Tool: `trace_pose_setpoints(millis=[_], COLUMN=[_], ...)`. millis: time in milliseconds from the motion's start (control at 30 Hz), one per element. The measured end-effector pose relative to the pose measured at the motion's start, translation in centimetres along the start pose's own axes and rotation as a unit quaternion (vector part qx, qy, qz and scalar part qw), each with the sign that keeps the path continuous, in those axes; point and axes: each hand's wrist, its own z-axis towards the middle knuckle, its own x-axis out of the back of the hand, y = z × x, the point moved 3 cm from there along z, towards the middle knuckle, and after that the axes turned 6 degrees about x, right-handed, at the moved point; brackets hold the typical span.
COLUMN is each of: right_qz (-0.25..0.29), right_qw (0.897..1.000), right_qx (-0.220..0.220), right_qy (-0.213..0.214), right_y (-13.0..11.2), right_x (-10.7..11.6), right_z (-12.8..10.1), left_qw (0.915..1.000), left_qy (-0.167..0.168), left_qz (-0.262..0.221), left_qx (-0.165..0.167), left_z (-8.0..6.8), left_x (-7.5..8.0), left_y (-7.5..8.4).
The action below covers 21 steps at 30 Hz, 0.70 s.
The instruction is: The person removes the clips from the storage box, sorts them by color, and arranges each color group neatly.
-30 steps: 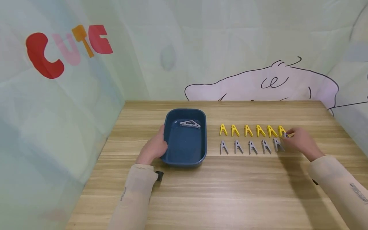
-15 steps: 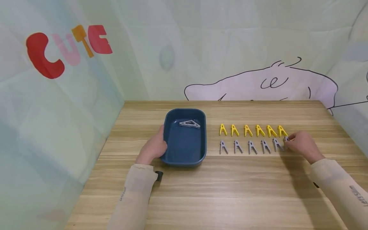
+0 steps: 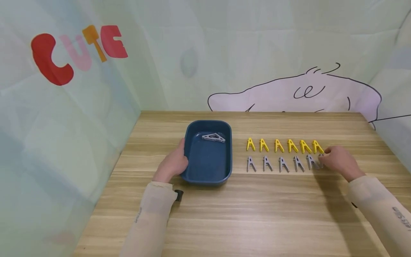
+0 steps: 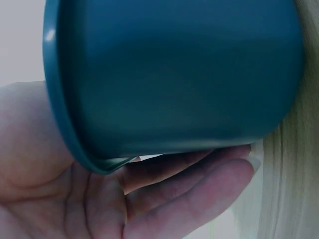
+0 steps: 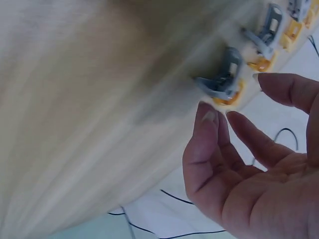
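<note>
My left hand [image 3: 171, 162] grips the left rim of a blue plastic bin [image 3: 208, 182]; in the left wrist view its fingers [image 4: 194, 199] run along the outside wall. Inside the bin lie grey clothespins [image 3: 213, 137], near its far end. On the right, my right hand [image 3: 341, 162] is at the end of a row of standing grey clothespins [image 3: 282, 164]. In the right wrist view its thumb and fingers are parted, close to the last grey clothespin [image 5: 224, 77], which stands on the table. The head view partly hides that clothespin behind the fingers.
Behind the grey row stands a row of several yellow clothespins [image 3: 278, 146]. Both rows lie right of the bin on a wood-grain table [image 3: 240, 217]. A printed fabric backdrop [image 3: 167, 64] borders the table at the back and sides.
My right hand has brought a grey clothespin down from in front of the last yellow one to the right end of the grey row and released it. The left hand stays at the bin.
</note>
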Motion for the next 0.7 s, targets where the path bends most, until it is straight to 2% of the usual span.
trace_pose_setpoints(millis=[100,200,500,700], right_qz=[-0.005,-0.015,0.004,0.005], right_qw=[1.0,0.998,0.991,0.983], right_qx=[0.01,0.038,0.123,0.17], right_qy=[0.024,0.048,0.051,0.074], right_y=[-1.0,-2.9,-11.4,-16.4], right_x=[0.4,0.7,0.9,0.5], right_z=[0.1,0.1,0.6,1.1], left_qw=[1.0,1.0,1.0,0.9999], left_qy=[0.0,0.0,0.003,0.005], left_qz=[-0.002,-0.001,0.004,0.005], left_qx=[-0.002,-0.004,-0.008,-0.011], left_z=[0.0,0.0,0.0,0.1], left_x=[0.0,0.0,0.1,-0.1], left_y=[0.0,0.0,0.0,-0.1])
